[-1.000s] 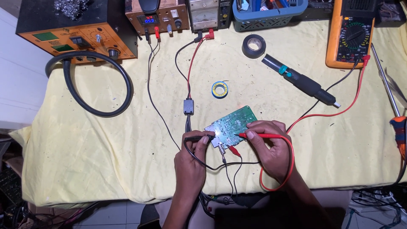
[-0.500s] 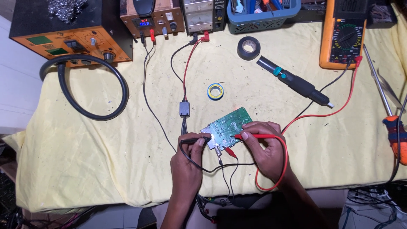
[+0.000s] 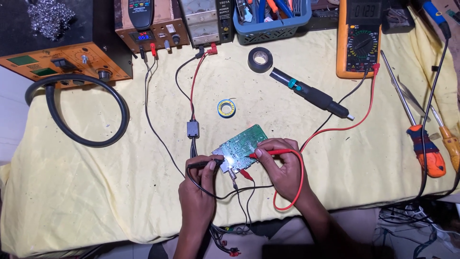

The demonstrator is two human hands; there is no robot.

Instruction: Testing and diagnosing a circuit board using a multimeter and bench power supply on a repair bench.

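A green circuit board (image 3: 247, 139) lies on the yellow cloth near the table's front edge. My left hand (image 3: 197, 192) grips a black test probe (image 3: 205, 164) whose tip touches the board's left edge. My right hand (image 3: 281, 165) pinches a red test probe (image 3: 273, 153) with its tip on the board's middle. Red and black leads run from the probes back to the orange multimeter (image 3: 360, 38) at the far right. Small clip leads hang off the board's near edge.
A desoldering pump (image 3: 310, 96), a black tape roll (image 3: 260, 60) and a small yellow-blue roll (image 3: 226, 108) lie behind the board. Screwdrivers (image 3: 428, 148) lie at the right. Bench power supplies (image 3: 148, 29), an orange station with a black hose (image 3: 91, 110) and a blue basket (image 3: 270, 19) line the back.
Both hands stay on the probes at the board; the view has shifted slightly, and the probe tips have barely moved.
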